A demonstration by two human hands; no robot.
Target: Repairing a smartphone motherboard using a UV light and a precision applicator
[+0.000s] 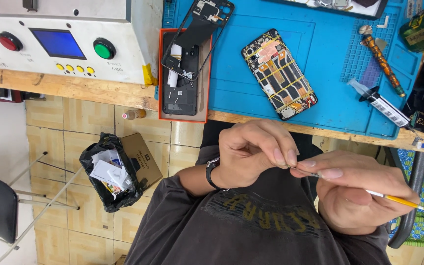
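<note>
Both hands meet over the lap, below the surface (pixel 99 91) edge — right hand (pixel 357 191) grips a thin brush (pixel 393 198), left hand (pixel 253 152) pinches its tip. An opened phone (pixel 279 73) lies on the blue mat (pixel 339 105).

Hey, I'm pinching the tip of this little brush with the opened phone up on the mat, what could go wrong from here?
1. The left hand pinches the bristles of the thin brush held by the right hand; loose hairs or residue may reach the opened phone.
2. The phone frame overhangs the orange tray near the bench edge; a bump might knock it off.
</note>
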